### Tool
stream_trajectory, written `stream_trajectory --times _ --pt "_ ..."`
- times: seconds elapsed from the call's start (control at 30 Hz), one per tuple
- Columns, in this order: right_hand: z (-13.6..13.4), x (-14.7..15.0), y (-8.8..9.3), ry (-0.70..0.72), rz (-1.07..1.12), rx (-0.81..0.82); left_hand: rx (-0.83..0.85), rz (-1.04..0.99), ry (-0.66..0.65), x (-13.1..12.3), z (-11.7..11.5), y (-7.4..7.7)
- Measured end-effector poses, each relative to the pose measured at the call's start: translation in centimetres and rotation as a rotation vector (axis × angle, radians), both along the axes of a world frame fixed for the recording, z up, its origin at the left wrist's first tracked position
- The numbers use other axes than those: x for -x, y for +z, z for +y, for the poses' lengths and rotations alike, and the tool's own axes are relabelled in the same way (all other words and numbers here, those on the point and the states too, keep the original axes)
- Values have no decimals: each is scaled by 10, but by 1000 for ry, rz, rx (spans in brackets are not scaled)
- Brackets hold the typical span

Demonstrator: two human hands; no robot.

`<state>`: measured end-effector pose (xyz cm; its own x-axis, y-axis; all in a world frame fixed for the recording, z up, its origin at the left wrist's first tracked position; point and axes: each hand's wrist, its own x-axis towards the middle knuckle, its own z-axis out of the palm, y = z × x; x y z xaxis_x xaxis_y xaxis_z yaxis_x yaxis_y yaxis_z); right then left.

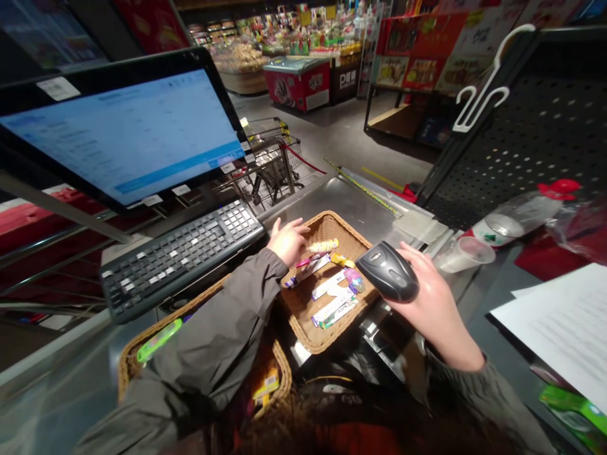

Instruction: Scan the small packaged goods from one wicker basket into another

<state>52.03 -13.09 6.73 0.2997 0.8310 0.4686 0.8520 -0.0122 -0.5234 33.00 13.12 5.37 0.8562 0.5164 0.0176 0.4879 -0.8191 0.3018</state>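
In the head view my right hand [434, 297] is wrapped round a black handheld barcode scanner [391, 272], its head over the right side of a wicker basket [327, 344]. Over that basket's left rim is my left hand [288, 243], with fingers apart and a few of them stretched out; its lower fingers are partly hidden. Small packaged sweets lie in the basket: a yellow-and-white wrapped piece [325, 245] beside my left fingers, several slim white-and-purple sticks [329, 284], and a round pink-and-purple packet [355, 280].
A keyboard [183, 259] and a tilted monitor [137, 133] stand at left. A second basket [124, 366] lies under my left forearm, holding a bright green item [159, 340]. At right are a plastic cup [469, 253], a bottle [526, 212] and papers [564, 322].
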Motion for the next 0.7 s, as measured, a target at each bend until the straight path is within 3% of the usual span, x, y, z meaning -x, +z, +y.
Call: stream_trajectory --times 0.13,0.27,0.43,0.7 --pt "0 12 6 38 -53 -4 -142 -60 44 60 -11 51" --pt "5 33 17 114 -127 -26 -237 -135 94 123 -33 82" --pt "17 76 36 273 -181 -48 -295 -159 207 186 -63 96" --pt "28 148 57 515 -233 -41 -352 -206 379 271 -103 97"
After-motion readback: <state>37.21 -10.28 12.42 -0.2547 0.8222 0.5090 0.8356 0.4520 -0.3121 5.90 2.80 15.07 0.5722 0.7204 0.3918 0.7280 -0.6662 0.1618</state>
